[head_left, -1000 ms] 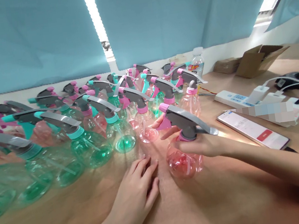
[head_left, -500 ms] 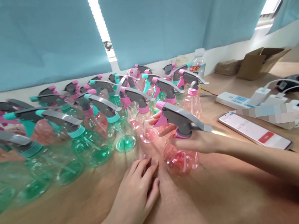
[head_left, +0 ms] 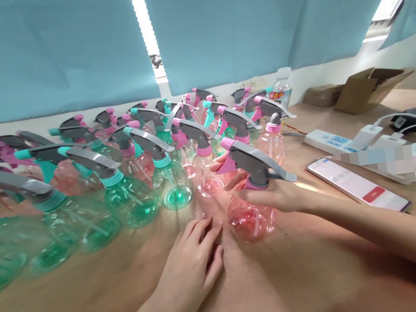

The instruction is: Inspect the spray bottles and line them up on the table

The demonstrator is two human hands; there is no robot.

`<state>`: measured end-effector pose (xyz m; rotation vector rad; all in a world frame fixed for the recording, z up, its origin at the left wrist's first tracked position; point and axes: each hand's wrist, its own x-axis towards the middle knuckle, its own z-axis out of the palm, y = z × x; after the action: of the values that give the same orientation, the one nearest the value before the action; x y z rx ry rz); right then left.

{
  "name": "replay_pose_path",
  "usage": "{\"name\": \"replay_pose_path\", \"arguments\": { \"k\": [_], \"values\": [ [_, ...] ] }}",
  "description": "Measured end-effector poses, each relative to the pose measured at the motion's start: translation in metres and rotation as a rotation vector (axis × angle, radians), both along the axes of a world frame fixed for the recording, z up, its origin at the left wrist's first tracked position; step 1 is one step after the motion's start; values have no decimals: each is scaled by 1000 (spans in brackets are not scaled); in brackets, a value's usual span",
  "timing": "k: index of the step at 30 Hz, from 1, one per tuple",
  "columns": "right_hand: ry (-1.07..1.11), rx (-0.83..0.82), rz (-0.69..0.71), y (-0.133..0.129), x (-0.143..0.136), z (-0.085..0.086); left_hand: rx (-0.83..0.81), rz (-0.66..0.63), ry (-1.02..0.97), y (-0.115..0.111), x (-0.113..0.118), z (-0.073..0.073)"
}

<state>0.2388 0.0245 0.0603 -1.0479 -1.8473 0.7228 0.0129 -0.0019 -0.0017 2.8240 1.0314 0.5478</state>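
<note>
My right hand (head_left: pixel 275 195) grips a clear pink spray bottle (head_left: pixel 248 220) just under its collar, thumb in front and fingers reaching round behind. The bottle stands upright on the table, its grey trigger head (head_left: pixel 257 162) with pink nozzle pointing away to the left. My left hand (head_left: pixel 197 258) lies palm down on the tabletop, loosely spread and holding nothing, left of that bottle. Just beyond it are a green spray bottle (head_left: pixel 174 186) and another pink spray bottle (head_left: pixel 208 179). Parts of my right fingers are hidden behind the gripped bottle.
Several more green and pink spray bottles crowd the left and back. At right lie a phone (head_left: pixel 351 182) and a white power strip (head_left: pixel 330 141) with plugs and cables. Farther back are an open cardboard box (head_left: pixel 365 90) and a clear labelled bottle (head_left: pixel 281 89). Blue cloth (head_left: pixel 61 47) hangs behind.
The view has shifted slightly, so the rows of bottles and the phone appear a little farther right. Both hands keep their poses, the right one still on the pink spray bottle.
</note>
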Motion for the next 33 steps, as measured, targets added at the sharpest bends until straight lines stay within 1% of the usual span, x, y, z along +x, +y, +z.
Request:
{"name": "replay_pose_path", "arguments": {
  "k": [5, 10, 20, 26, 33],
  "values": [
    [48, 7, 9, 2, -1, -4, 15, -8, 0, -1, -1, -2],
    [-1, -5, 56, 3, 2, -1, 15, -8, -1, -1, -1, -1],
    [-24, 8, 63, 2, 2, 1, -5, -9, 23, -2, 0, 0],
    [-54, 16, 15, 2, 2, -1, -8, -10, 15, 0, 0, 0],
    [-58, -13, 9, 2, 2, 0, -1, -13, 20, 0, 0, 1]
  ]
}}
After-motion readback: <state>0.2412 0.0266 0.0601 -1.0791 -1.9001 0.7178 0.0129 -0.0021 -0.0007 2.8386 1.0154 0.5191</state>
